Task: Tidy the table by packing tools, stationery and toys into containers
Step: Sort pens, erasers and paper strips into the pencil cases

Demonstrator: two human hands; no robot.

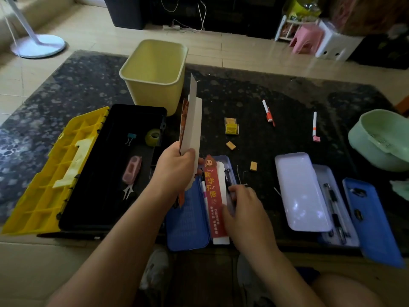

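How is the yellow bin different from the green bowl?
The yellow bin is tall and boxy; the green bowl is low and round. The bin stands at the far side of the table; the bowl sits at its right edge. Both are open on top.

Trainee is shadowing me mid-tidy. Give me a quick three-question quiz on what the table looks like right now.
1. True or false: the left hand holds a stack of cards upright.
2. Where does the tape roll lie? A) in the yellow bin B) in the black toolbox C) in the green basin
3. Fill in: the right hand touches a red ____ lying in the blue pencil case.

Key: 1 true; 2 B; 3 bookmark.
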